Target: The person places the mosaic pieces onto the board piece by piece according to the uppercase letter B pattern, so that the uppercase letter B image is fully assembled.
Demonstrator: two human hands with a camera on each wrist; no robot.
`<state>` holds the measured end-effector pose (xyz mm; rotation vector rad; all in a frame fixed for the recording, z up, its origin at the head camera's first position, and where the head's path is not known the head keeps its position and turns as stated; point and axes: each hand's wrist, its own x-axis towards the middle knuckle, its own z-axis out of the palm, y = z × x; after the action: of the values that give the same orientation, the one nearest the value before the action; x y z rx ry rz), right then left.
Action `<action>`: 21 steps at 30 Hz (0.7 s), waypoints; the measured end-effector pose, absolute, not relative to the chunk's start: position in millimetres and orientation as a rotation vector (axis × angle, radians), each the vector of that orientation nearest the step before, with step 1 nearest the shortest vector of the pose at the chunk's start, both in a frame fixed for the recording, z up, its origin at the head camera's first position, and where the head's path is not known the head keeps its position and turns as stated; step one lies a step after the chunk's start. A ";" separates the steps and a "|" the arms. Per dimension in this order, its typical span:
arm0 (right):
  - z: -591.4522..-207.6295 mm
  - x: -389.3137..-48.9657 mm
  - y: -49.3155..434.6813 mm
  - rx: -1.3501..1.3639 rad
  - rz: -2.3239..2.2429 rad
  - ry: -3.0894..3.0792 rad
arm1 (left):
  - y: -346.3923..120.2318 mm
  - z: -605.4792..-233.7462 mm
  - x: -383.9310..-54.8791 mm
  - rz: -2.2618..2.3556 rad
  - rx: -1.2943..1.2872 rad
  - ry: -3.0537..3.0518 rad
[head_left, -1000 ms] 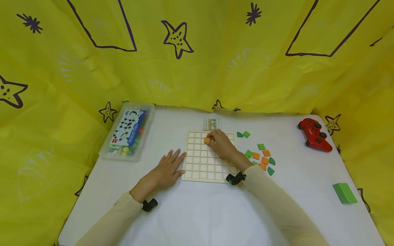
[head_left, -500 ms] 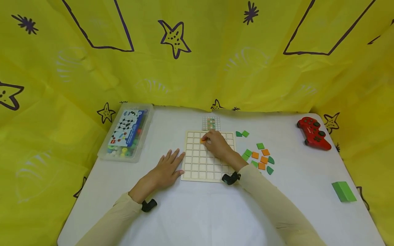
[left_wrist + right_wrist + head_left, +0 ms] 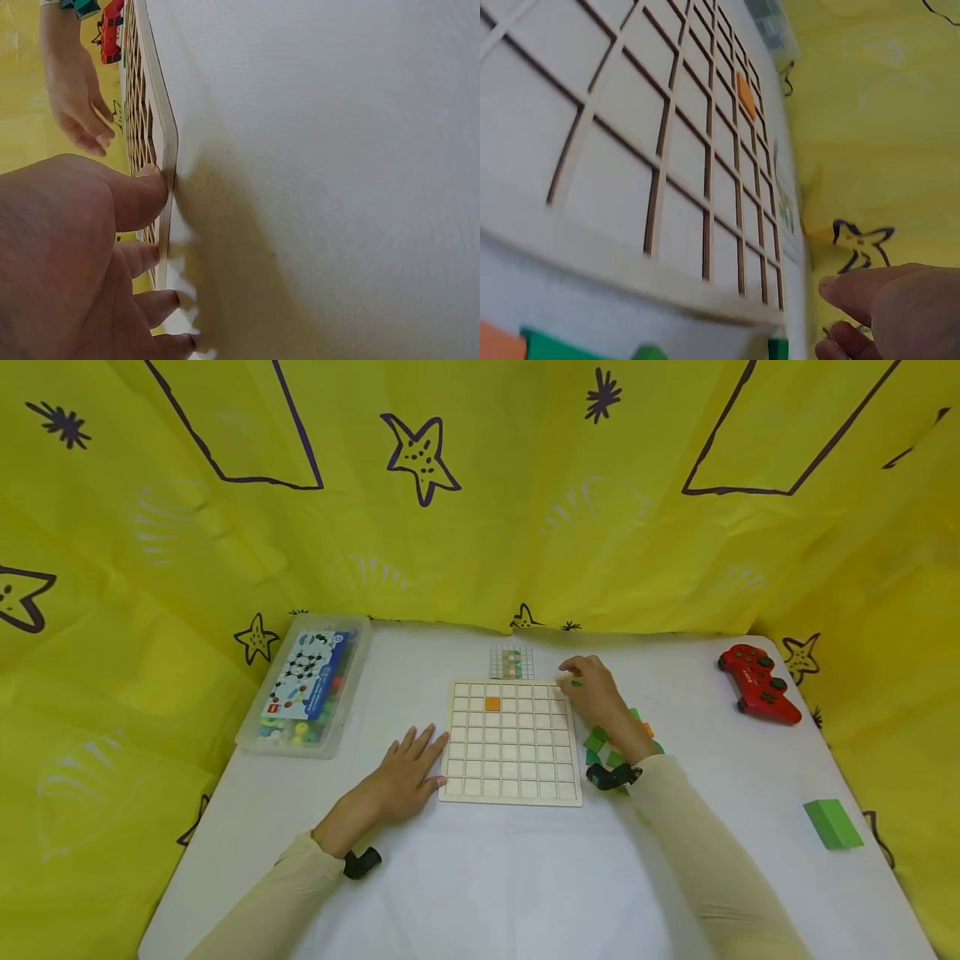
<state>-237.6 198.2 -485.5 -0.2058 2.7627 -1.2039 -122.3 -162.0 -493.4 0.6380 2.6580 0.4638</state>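
Note:
An orange square tile [image 3: 492,703] sits in a cell of the wooden grid board [image 3: 517,803], near the top. My left hand [image 3: 403,779] rests spread on the table, its thumb and fingertips touching the board's left edge. Over the board's far right corner, my right hand [image 3: 592,687] hovers with loosely bent fingers. A dark green tile [image 3: 576,683] shows just under its fingertips, and I see no tile held in it. Several green tiles [image 3: 596,739] lie beside the board, partly hidden by the right forearm. A small patterned grid card [image 3: 512,662] lies beyond the board.
A clear plastic box [image 3: 300,685] of colourful parts stands at the left. To the right are a red game controller [image 3: 757,683] and a green block [image 3: 833,824]. A yellow curtain [image 3: 480,543] hangs along the table's back and sides.
My right hand has let go of the orange tile in the grid cell and moved right, to the tiles by the board's far right corner. The left hand stays in place.

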 end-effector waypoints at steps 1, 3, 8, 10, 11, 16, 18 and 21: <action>-485.8 -238.1 206.3 -0.175 -1.196 2.770 | -162.0 -493.2 -122.2 0.466 0.637 2.657; -487.7 -238.0 220.5 -0.100 -1.197 2.770 | -162.0 -493.0 -122.0 0.461 0.635 2.658; -488.8 -233.4 240.5 0.045 -1.167 2.724 | -162.4 -493.4 -121.8 0.448 0.628 2.659; -488.9 -231.1 243.1 0.045 -1.149 2.710 | -162.3 -493.3 -121.4 0.451 0.627 2.657; -489.6 -230.6 243.7 0.041 -1.139 2.706 | -162.4 -493.1 -121.3 0.455 0.627 2.656; -493.1 -230.2 244.4 -0.004 -1.107 2.726 | -163.2 -493.3 -121.1 0.462 0.630 2.654; -494.5 -230.7 244.9 -0.025 -1.106 2.735 | -163.4 -493.7 -121.2 0.461 0.630 2.657; -496.6 -231.9 246.3 -0.051 -1.101 2.743 | -163.5 -494.4 -121.3 0.459 0.628 2.663</action>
<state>-231.9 246.3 -496.6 -0.0506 2.7426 -1.1009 -121.3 -163.5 -494.4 0.6283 2.6626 0.4593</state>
